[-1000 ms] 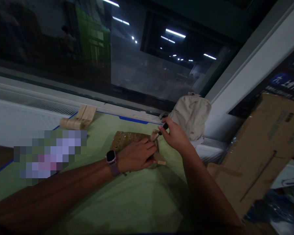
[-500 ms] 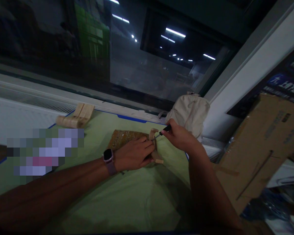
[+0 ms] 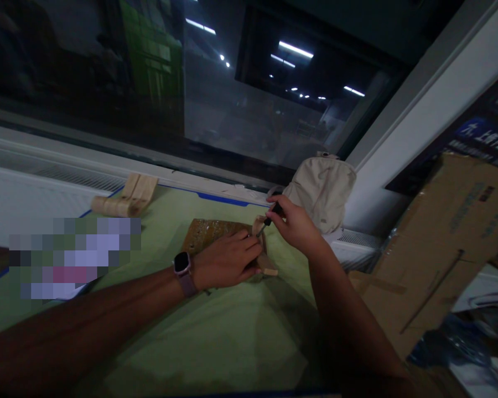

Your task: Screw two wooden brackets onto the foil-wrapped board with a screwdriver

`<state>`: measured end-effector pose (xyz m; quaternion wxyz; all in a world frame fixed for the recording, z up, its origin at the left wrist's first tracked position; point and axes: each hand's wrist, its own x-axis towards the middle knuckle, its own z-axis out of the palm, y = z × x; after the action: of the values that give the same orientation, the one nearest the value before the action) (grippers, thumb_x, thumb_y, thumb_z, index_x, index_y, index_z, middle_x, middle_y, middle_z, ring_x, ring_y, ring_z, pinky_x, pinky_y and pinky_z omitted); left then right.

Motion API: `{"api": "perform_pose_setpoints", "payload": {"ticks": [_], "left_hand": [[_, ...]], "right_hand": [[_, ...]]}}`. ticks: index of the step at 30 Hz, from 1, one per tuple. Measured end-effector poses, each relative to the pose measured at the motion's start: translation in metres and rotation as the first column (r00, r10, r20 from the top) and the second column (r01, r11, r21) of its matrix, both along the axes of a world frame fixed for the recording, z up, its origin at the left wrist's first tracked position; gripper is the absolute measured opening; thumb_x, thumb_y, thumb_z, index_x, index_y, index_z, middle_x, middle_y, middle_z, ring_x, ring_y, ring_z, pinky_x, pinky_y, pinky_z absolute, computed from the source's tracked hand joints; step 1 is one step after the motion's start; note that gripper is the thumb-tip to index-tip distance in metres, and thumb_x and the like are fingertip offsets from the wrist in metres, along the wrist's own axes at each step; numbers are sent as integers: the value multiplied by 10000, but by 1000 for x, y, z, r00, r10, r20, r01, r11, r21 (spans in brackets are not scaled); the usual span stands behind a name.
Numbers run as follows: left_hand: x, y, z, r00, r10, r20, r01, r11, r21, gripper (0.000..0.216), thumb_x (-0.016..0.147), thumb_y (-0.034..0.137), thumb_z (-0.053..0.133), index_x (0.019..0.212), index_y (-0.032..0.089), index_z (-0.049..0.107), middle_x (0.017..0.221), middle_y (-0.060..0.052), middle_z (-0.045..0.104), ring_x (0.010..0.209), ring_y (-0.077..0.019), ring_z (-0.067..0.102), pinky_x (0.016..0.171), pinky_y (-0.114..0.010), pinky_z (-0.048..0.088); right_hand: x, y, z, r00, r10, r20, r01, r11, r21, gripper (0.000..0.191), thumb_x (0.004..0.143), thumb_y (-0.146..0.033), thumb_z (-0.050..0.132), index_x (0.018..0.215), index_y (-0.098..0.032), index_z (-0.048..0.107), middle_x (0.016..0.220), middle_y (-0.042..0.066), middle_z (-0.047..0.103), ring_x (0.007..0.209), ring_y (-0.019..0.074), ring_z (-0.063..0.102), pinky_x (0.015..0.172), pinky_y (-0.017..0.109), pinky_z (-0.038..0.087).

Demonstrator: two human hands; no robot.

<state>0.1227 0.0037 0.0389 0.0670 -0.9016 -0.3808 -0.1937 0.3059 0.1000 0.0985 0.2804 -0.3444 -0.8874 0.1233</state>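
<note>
In my right hand (image 3: 292, 224) is a screwdriver (image 3: 268, 221) with a black handle, the fingers closed round it. Its shaft slants down to the left, and the tip meets a light wooden piece (image 3: 269, 266) beside my left fingers. My left hand (image 3: 228, 257) wears a watch (image 3: 182, 262) at the wrist and is closed over that wooden piece, bracing it. A brown, shiny board with small holes (image 3: 203, 235) lies under and behind the left hand. The left fingertips partly hide where the board and the wooden piece meet.
A curved wooden part (image 3: 128, 199) stands at the table's back left. Nearer is a blurred-out object (image 3: 87, 249) on the green tabletop (image 3: 216, 342). A beige backpack (image 3: 326, 188) leans by the window behind the table. A large cardboard box (image 3: 440, 254) stands to the right.
My right hand has shifted left and slightly up, and the screwdriver now stands more upright over the wooden piece. My left hand has stayed nearly in place.
</note>
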Motion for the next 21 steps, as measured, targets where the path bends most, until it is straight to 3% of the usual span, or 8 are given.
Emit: {"api": "perform_pose_setpoints", "payload": {"ticks": [3, 5, 8, 10, 12, 16, 19, 21], "left_hand": [[0, 0, 1, 1000, 1, -5, -1, 1000, 0, 247, 934, 391, 591, 1008, 158, 561, 1017, -68, 614, 982, -252, 502, 851, -391, 437], [0, 1, 0, 1000, -3, -5, 3, 1000, 2, 260, 941, 407, 576, 1006, 156, 564, 1021, -73, 615, 982, -252, 504, 856, -392, 438], [0, 2, 0, 1000, -17, 0, 17, 1000, 13, 264, 957, 411, 548, 1003, 152, 570, 1027, -81, 617, 987, -249, 507, 865, -393, 437], [0, 2, 0, 1000, -19, 10, 19, 1000, 12, 260, 961, 406, 542, 1008, 152, 574, 1020, -82, 619, 988, -250, 508, 861, -390, 436], [0, 1, 0, 1000, -15, 17, 15, 1000, 4, 259, 961, 403, 543, 1014, 152, 577, 1016, -82, 623, 985, -250, 511, 859, -389, 436], [0, 1, 1, 1000, -14, 15, 14, 1000, -2, 282, 964, 409, 532, 1029, 140, 586, 1033, -83, 629, 996, -259, 513, 878, -399, 441], [0, 1, 1, 1000, -14, 13, 14, 1000, -11, 292, 967, 411, 526, 1048, 137, 587, 1056, -86, 630, 1013, -261, 515, 896, -404, 444], [0, 2, 1, 1000, -15, 16, 15, 1000, -14, 294, 964, 412, 534, 1054, 137, 587, 1064, -86, 628, 1023, -255, 516, 911, -401, 444]], "right_hand": [[-4, 1, -3, 997, -55, -46, 57, 998, 34, 156, 872, -317, 590, 988, -212, 590, 797, 44, 681, 673, 192, 625, 626, 286, 434], [-7, 0, -5, 986, -161, -50, 166, 981, 102, 120, 845, -333, 619, 871, -222, 582, 705, 18, 645, 598, 177, 577, 577, 274, 385], [-12, -4, -8, 955, -293, -38, 294, 928, 227, 164, 841, -371, 619, 776, -228, 570, 602, 1, 587, 528, 172, 521, 534, 277, 321], [-14, -6, -9, 951, -307, -38, 305, 909, 282, 235, 886, -419, 566, 746, -230, 569, 579, 10, 575, 519, 179, 519, 530, 287, 322], [-15, -7, -10, 969, -242, -53, 247, 919, 308, 280, 937, -441, 492, 785, -227, 589, 638, 36, 615, 582, 196, 566, 568, 301, 381], [-17, -1, -14, 983, 25, -184, 35, 949, 315, 317, 993, -404, 386, 1073, -196, 612, 969, 121, 685, 927, 253, 639, 828, 394, 493], [-21, 5, -19, 911, 154, -382, -80, 976, 203, 328, 1005, -412, 376, 1142, -218, 603, 1029, 106, 672, 1006, 241, 631, 913, 426, 490], [-25, 7, -23, 822, 169, -543, -152, 985, 76, 265, 966, -424, 481, 1112, -243, 608, 991, 68, 670, 974, 218, 637, 911, 408, 493]]}}
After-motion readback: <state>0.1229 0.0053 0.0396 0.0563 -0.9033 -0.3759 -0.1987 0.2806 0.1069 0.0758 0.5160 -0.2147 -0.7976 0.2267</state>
